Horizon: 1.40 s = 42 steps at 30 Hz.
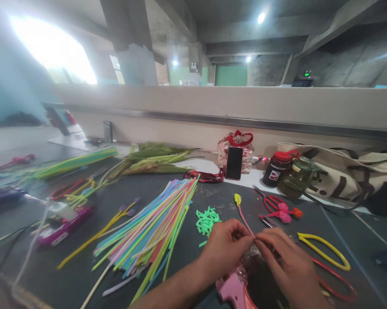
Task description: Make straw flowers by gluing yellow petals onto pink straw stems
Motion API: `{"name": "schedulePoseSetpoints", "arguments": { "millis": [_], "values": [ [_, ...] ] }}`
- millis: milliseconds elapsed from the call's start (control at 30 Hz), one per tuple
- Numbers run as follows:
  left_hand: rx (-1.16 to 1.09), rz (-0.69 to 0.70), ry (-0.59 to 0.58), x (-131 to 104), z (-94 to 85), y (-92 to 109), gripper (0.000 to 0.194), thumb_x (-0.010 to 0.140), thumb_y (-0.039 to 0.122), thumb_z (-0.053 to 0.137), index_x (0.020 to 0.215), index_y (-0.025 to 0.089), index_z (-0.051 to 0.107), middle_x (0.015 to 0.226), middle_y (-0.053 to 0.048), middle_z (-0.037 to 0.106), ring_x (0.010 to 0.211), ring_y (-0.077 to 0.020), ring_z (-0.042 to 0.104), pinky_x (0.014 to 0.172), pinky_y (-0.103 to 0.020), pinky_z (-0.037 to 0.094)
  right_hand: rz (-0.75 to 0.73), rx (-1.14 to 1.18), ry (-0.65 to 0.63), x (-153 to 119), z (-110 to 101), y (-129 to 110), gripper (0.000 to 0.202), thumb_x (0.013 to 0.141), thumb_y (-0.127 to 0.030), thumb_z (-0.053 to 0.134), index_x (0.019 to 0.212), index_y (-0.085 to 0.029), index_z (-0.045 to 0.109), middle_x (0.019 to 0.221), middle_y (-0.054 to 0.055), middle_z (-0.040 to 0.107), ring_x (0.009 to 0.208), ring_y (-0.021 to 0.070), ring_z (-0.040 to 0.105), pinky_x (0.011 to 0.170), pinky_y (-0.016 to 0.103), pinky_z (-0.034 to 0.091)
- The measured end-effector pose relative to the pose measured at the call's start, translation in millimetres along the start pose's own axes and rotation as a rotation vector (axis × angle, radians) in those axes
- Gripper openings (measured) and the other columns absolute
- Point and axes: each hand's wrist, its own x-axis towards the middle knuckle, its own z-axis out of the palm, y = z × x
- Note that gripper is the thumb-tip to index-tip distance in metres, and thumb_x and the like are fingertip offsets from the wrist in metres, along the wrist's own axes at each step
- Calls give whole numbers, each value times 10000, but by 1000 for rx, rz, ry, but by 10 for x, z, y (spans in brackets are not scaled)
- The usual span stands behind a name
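Note:
A thin pink stem (245,220) with a knobbly yellow tip (237,199) slants up from between my fingers. My left hand (227,242) pinches its lower part between thumb and fingertips. Close against it, my right hand (285,255) is also closed in a pinch at the stem's lower end. Just left of my hands lies a small heap of short green cut pieces (208,221). Below them is a pink tool (233,289) that looks like a glue gun, partly hidden by my hands.
A large bundle of coloured straw-like sticks (154,227) fans out at left. Red-handled scissors (273,204) and a yellow-and-red handled tool (328,251) lie at right. Behind stand a phone (234,163), a black bottle (276,169) and a green jug (298,178). A purple power strip (62,227) is far left.

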Motion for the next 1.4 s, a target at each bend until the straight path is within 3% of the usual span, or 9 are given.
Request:
{"name": "schedulePoseSetpoints", "arguments": {
  "millis": [100,300,433,533,700,867,1100,1400],
  "values": [
    [71,42,17,-22,-6,36,94,669,233,554,651,156,605,553,36,533,506,-80,426,462,-182,306,30,-34,-46,-1,-7,-32,83,862,-207,499,896,-211,574,837,56,621,766,176,616,669,267,464],
    [24,-4,-7,-37,-24,93,60,634,200,568,627,156,607,522,47,511,487,-82,426,464,-188,310,25,-15,-100,8,-8,-5,102,850,-181,486,887,-233,566,865,59,624,772,184,619,643,260,467],
    [-73,-67,-91,-7,-58,84,99,633,230,585,668,147,624,540,36,542,469,-84,455,448,-194,317,66,65,-114,22,-31,10,108,848,-200,496,873,-238,593,837,46,622,751,178,619,646,247,461],
    [-205,-142,-159,14,-80,85,129,620,239,607,693,134,619,565,23,573,442,-78,469,432,-196,345,174,174,-128,32,-35,-12,104,833,-235,518,805,-240,618,753,19,631,680,172,608,618,240,450],
    [-439,-225,-202,32,-88,86,179,585,257,656,667,128,563,541,20,583,393,-76,496,382,-186,371,573,496,-108,42,46,-73,158,779,-341,576,707,-223,653,582,-26,584,520,139,537,474,211,401],
    [-465,-233,-216,50,-82,59,263,578,328,695,656,135,535,516,32,569,371,-72,496,371,-186,387,858,878,-48,61,126,-162,163,689,-349,684,678,-189,656,499,-50,576,440,98,496,439,187,394],
    [-411,-209,-195,60,-44,29,330,638,441,656,674,143,520,500,34,566,365,-73,493,367,-180,367,977,1129,36,51,188,-203,207,635,-330,756,702,-155,666,530,-13,635,438,88,535,431,181,419],
    [-417,-216,-187,73,8,-60,343,619,446,665,680,144,515,484,38,551,339,-62,453,346,-174,338,1008,1234,90,49,238,-176,187,621,-280,782,679,-140,673,506,-10,643,411,68,545,400,149,402]
  ]
}}
